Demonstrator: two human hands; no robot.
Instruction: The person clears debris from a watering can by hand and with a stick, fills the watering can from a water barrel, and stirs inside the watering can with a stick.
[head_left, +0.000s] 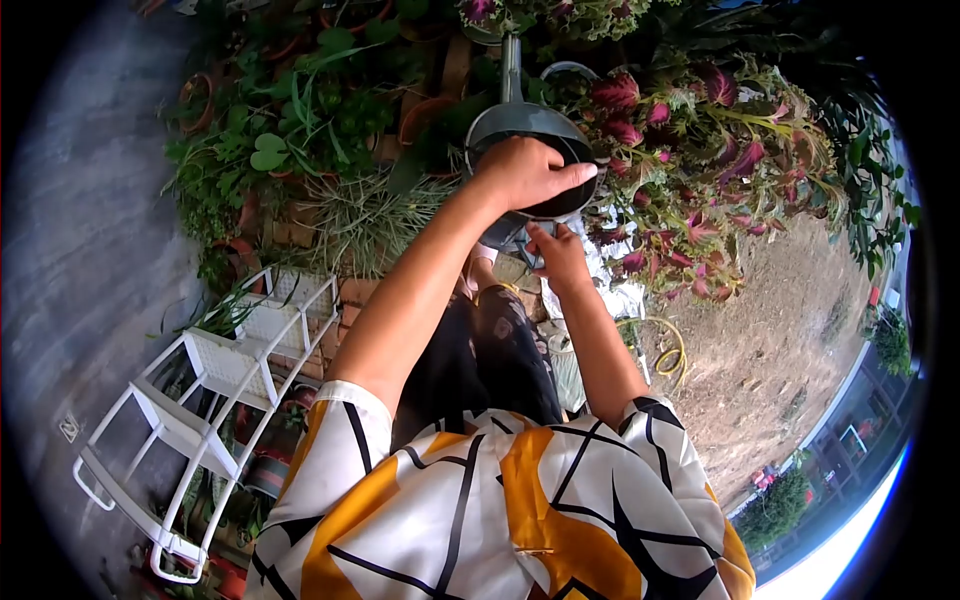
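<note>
A grey metal watering can (500,125) is held out in front of me, its spout (512,60) pointing away into the plants. My left hand (530,170) is closed over the handle across the can's top opening. Just below it, my right hand (557,250) grips the can's lower rear part, which my fingers partly hide. The can hangs over green potted plants (300,110) and beside red-purple leafy plants (690,150). Whether water is coming out does not show.
A white stepped plant stand (230,370) holds pots at the lower left. Terracotta pots (200,95) sit among the greenery. A yellow hose (672,355) lies on bare dirt ground (770,330) to the right. Grey paving (70,220) runs along the left.
</note>
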